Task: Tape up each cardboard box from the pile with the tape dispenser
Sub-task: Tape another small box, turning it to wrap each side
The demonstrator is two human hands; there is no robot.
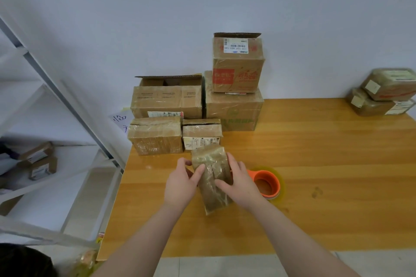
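The small box (213,177) sits right between the two hands, resting on the desk (315,153), and it already looks glossy with tape all over its top face. The left hand (182,182) is curled round its left side with the thumb laid across the top, and the right hand (240,182) clasps the right side, one finger pressing down near the centre seam, so both hands have firm hold of it and neither is free. Its long axis runs away from the person, far end pointing at the pile (168,101) just beyond the fingertips, near end angled a little toward the right forearm. By the look of it this is the smoothing or checking step on one box, tape pressed flat along the seam. The tape dispenser (267,183), orange with its roll, lies just outside the right hand, untouched. The next move, I'd judge, calls for one of two things: if the seam is sealed, shift this box aside and draw a fresh one from the pile, where several flaps stand open; if not, the right hand must let go and reach a short way outward for the dispenser while the left steadies the box. Two wrapped boxes (382,94) are stacked well out beyond the right hand, at the desk's far corner.
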